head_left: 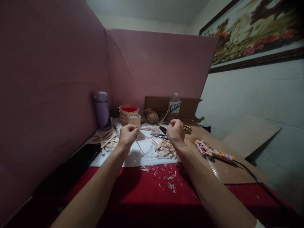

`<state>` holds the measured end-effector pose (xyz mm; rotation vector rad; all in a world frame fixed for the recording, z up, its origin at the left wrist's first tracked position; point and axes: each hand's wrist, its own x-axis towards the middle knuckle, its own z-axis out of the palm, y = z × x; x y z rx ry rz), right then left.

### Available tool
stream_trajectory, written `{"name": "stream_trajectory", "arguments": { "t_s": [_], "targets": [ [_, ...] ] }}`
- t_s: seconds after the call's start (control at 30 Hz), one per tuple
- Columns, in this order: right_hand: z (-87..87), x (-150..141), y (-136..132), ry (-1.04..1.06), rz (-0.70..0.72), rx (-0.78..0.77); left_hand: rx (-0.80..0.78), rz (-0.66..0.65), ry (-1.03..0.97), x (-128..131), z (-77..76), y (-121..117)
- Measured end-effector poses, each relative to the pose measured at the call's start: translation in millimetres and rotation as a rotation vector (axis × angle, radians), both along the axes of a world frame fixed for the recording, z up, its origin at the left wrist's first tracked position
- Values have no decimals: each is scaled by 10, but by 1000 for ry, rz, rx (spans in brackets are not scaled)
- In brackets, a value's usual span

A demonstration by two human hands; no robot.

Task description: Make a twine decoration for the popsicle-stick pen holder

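Twine [143, 153], thin and pale, curves across the white sheet [133, 161] from beneath the left hand [128, 136], at 10 o'clock from the sheet's middle, to about 4. That hand is closed, its fingertips pinched on the strand; the right hand [176, 131], at 2, is curled into a fist, and I can't tell what, if anything, it grips.

At 12 stands 1 small cup [134, 120] of upright wood strips, just in front of 1 wider, red-lined basket [123, 118]. At 1 sits 1 coarse, round ball [152, 117] of cord; beyond it, 1 clear plastic bottle [175, 107]. At 10, farther out, is 1 smooth purple flask [102, 110]. Flat sticks lie in 2 heaps, at 9 [106, 142] and 3 [167, 148], too tangled to count. Well out at 3, 1 flower-patterned glue gun [215, 152] rests on brown cardboard [235, 172].
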<state>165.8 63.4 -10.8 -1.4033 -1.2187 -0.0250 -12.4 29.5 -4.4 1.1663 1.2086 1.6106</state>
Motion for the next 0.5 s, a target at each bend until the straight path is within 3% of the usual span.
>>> {"name": "stream_trajectory", "arguments": {
  "t_s": [0.07, 0.13, 0.23, 0.3, 0.37, 0.5],
  "targets": [
    [34, -82, -92, -20, 45, 223, -5, -23, 3, 10, -4, -7],
    [38, -215, -200, -31, 320, 283, -5, -124, -16, 20, -11, -18],
    [-18, -405, -306, -15, 846, 24, 29, -304, -44, 34, -18, -38],
    [-74, -472, -315, 48, 1070, -171, 46, -346, -38, 42, -14, -50],
    [-120, -483, -287, 88, 1137, -277, 53, -335, -18, 47, -7, -58],
    [-140, -423, -211, 55, 1045, -265, 54, -316, -1, 50, -4, -64]
  ]
}}
